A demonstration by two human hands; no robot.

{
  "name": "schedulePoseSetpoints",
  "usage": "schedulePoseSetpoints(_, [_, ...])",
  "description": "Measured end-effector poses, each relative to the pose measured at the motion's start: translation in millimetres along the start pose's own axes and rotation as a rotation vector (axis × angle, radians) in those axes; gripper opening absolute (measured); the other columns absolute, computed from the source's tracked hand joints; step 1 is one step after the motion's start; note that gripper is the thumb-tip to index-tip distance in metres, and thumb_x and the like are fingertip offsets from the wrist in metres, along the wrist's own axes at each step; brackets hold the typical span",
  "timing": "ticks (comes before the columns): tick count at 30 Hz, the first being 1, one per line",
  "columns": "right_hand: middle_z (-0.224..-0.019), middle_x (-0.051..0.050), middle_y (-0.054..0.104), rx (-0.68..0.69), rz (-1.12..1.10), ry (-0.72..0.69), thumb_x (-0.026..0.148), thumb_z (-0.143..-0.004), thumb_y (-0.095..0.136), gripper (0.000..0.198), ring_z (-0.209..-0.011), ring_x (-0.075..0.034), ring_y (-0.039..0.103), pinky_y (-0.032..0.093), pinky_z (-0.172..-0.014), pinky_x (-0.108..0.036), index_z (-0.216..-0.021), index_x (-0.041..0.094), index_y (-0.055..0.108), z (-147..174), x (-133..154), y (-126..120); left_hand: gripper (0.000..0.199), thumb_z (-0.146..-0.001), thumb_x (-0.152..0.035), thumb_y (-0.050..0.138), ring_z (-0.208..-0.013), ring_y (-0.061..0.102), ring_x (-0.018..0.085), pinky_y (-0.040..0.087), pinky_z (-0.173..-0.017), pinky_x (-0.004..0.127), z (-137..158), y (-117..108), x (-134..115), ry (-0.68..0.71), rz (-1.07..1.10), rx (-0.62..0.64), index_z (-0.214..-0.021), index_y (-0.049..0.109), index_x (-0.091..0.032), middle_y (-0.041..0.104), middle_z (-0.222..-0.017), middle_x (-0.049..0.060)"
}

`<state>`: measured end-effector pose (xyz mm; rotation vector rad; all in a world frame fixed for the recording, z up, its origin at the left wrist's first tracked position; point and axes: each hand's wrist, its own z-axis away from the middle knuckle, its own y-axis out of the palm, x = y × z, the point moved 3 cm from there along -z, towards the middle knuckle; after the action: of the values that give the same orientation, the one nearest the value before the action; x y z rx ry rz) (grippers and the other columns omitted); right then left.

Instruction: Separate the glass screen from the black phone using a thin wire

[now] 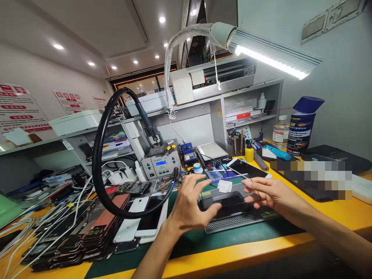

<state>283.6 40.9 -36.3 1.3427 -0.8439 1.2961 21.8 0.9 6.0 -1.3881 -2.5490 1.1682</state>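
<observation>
Near the front edge of the worktop (247, 255), a black device (227, 199) lies on a perforated mat (232, 224), between the left hand (188, 207), spread wide, and right hand (269, 192), whose hold I cannot tell. Green mat (192, 246) leaves room in front.

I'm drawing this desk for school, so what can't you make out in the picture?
All in the head view:
- Whether the right hand grips something: its own curled shape hides the spot.
- What the blue display reads: too small.
- What lies under the pixelated patch: the blurring covers it.
- The rest of the green thing: cut off by the left edge.
</observation>
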Motion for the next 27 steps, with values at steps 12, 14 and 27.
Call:
schedulePoseSetpoints(12, [-0.086, -0.004, 0.07, 0.078, 0.014, 0.0, 0.045, -0.08, 0.081, 0.032, -0.071, -0.018, 0.074, 0.055, -0.056, -0.022, -0.089, 0.016, 0.07, 8.1, -9.3, 9.2, 0.06, -0.076, -0.032, 0.076, -0.119, 0.059, 0.03, 0.049, -0.104, 0.05, 15.3, 14.4, -14.1, 0.074, -0.189, 0.214, -0.131, 0.057, -0.018, 0.062, -0.13, 0.015])
schedulePoseSetpoints(14, [-0.086, -0.005, 0.07, 0.088, 0.028, -0.025, 0.046, -0.081, 0.08, 0.033, -0.073, -0.019, 0.075, 0.054, -0.057, -0.023, -0.088, 0.016, 0.069, 9.8, -7.1, 15.2, 0.059, -0.076, -0.029, 0.075, -0.117, 0.059, 0.031, 0.049, -0.103, 0.053, 14.6, 12.5, -14.9, 0.098, -0.202, 0.207, -0.132, 0.056, -0.018, 0.062, -0.129, 0.015])
schedulePoseSetpoints(27, [-0.096, -0.008, 0.081, -0.081, 0.562, -0.327, 0.061, -0.075, 0.077, 0.044, -0.092, -0.031, 0.074, 0.059, -0.083, -0.041, -0.101, 0.025, 0.082, 10.3, 19.4, 6.6, 0.066, -0.086, -0.042, 0.066, -0.121, 0.056, 0.029, 0.046, -0.106, 0.046, 10.4, 17.4, -11.4, 0.099, -0.41, 0.073, -0.142, 0.044, -0.013, 0.061, -0.132, 0.015])
